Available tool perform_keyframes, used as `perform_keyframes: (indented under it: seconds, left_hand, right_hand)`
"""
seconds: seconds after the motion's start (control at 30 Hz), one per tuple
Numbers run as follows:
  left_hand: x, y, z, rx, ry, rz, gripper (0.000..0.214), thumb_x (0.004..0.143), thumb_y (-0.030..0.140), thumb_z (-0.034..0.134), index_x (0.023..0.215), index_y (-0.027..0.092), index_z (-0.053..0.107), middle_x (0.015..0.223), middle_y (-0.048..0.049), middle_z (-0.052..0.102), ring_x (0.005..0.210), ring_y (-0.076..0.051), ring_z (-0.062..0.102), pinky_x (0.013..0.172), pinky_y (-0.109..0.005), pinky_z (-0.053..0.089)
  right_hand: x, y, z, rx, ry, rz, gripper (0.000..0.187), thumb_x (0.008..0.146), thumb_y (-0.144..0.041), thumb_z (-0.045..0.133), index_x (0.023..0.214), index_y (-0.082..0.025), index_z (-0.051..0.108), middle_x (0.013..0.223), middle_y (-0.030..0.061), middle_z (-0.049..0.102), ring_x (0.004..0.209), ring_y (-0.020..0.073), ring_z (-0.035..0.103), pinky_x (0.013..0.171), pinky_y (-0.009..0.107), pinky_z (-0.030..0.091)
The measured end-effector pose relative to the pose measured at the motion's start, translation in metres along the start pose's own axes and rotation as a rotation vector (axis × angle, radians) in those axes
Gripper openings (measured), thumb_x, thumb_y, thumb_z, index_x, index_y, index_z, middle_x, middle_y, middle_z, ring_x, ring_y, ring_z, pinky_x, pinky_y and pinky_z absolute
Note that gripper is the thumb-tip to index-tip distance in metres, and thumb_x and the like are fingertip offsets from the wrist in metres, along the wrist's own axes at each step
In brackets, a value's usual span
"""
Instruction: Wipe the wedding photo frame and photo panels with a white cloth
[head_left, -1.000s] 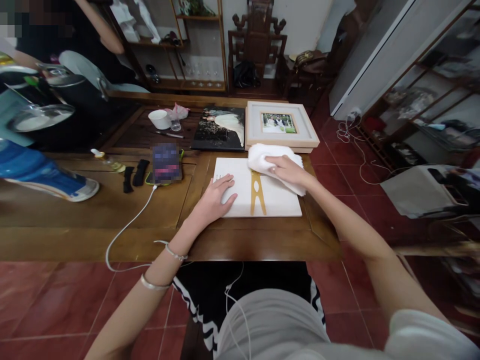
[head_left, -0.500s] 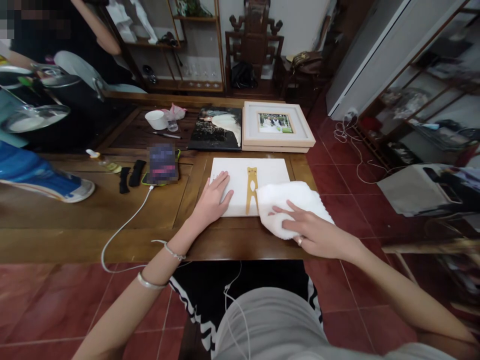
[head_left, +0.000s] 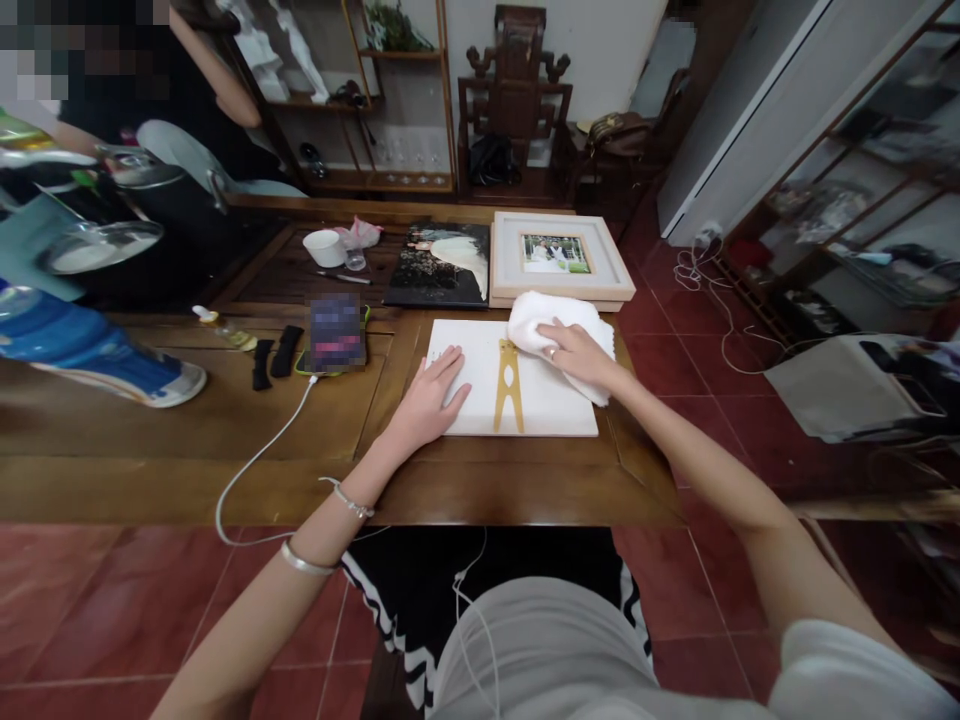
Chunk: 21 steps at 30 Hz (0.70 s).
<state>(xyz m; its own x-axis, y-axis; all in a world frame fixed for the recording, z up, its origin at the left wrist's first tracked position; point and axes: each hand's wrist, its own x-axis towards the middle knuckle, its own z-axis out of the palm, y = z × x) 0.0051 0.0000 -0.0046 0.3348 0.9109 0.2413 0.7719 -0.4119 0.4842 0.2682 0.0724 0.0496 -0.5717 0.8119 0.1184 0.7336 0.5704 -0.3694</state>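
Note:
A white rectangular board (head_left: pixel 555 412) lies on the wooden table in front of me, with a gold clothespin-shaped figure (head_left: pixel 509 385) on its middle. My left hand (head_left: pixel 435 395) rests flat on the board's left part, fingers stretched out. In my right hand (head_left: pixel 574 352) is a white fluffy cloth (head_left: pixel 559 312), pressed on the board's upper right corner. The cloth hides that corner and hangs past the board's right edge.
Behind the board lie a dark photo panel (head_left: pixel 442 265) and a light wooden picture frame (head_left: pixel 626 285). To the left are a phone (head_left: pixel 336 335) on a white cable, a small dropper bottle (head_left: pixel 225 328), a white cup (head_left: pixel 325 248) and a large blue bottle (head_left: pixel 82 345). Another person sits at far left.
My right hand has moved the cloth away from me, from the board's lower right to its upper right corner. The left hand stays in place on the board.

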Motion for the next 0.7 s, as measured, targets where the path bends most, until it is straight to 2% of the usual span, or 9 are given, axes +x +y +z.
perform_keyframes:
  seconds: [0.1,0.2,0.3,0.4,0.5,0.6,0.7]
  left_hand:
    - [0.0,0.0,0.0,0.002,0.0,-0.001,0.049,0.095,0.033,0.039,0.14,0.013,0.044,0.15,-0.0172,0.04,0.142,-0.029,0.032,0.115,-0.058,0.021]
    - [0.0,0.0,0.001,0.0,0.006,-0.004,0.048,0.097,0.031,0.034,0.14,0.013,0.044,0.15,-0.0167,0.04,0.142,-0.028,0.032,0.114,-0.058,0.021]
    - [0.0,0.0,0.001,-0.001,0.008,-0.004,0.047,0.098,0.03,0.031,0.14,0.014,0.044,0.15,-0.0161,0.041,0.142,-0.027,0.032,0.115,-0.056,0.021]
    - [0.0,-0.001,0.002,0.002,0.007,0.003,0.047,0.098,0.03,0.03,0.14,0.014,0.045,0.149,-0.0157,0.041,0.142,-0.026,0.032,0.115,-0.056,0.021]
    - [-0.001,-0.002,0.002,0.002,0.006,0.006,0.047,0.098,0.031,0.03,0.139,0.014,0.046,0.149,-0.0156,0.042,0.142,-0.027,0.033,0.115,-0.056,0.022]
    - [-0.001,-0.003,0.001,-0.004,0.0,0.006,0.048,0.098,0.031,0.03,0.14,0.013,0.045,0.15,-0.0155,0.041,0.142,-0.027,0.032,0.116,-0.056,0.021]
    - [0.0,-0.003,0.001,-0.022,-0.007,0.003,0.048,0.098,0.03,0.029,0.14,0.012,0.045,0.15,-0.0162,0.04,0.143,-0.027,0.031,0.116,-0.056,0.02]
  right_hand:
    - [-0.015,-0.024,0.018,-0.06,0.03,-0.113,0.031,0.076,-0.005,0.04,0.098,-0.015,0.058,0.114,0.0138,0.067,0.121,0.0309,0.055,0.111,0.059,0.027]
    - [-0.049,-0.054,0.029,-0.108,-0.039,-0.263,0.035,0.073,-0.003,0.044,0.104,-0.011,0.059,0.142,0.0234,0.047,0.141,0.0318,0.032,0.114,0.062,0.019]
    - [-0.082,-0.081,0.03,-0.097,-0.145,-0.407,0.034,0.072,-0.004,0.048,0.103,-0.011,0.062,0.145,0.0243,0.043,0.144,0.0326,0.025,0.115,0.063,0.016]
    - [-0.097,-0.093,0.024,-0.069,-0.226,-0.477,0.033,0.072,-0.005,0.052,0.102,-0.013,0.063,0.144,0.022,0.046,0.143,0.0318,0.027,0.116,0.061,0.017]
    - [-0.086,-0.086,0.018,-0.032,-0.228,-0.463,0.032,0.074,-0.005,0.049,0.103,-0.014,0.062,0.14,0.0202,0.052,0.141,0.0267,0.033,0.117,0.055,0.022]
    - [-0.052,-0.067,0.014,-0.019,-0.171,-0.389,0.032,0.076,-0.004,0.045,0.102,-0.016,0.059,0.135,0.0181,0.057,0.138,0.0241,0.039,0.116,0.052,0.027]
    - [-0.014,-0.048,0.015,-0.045,-0.106,-0.308,0.027,0.078,-0.005,0.043,0.097,-0.017,0.058,0.12,0.0151,0.066,0.127,0.0264,0.051,0.113,0.054,0.029]
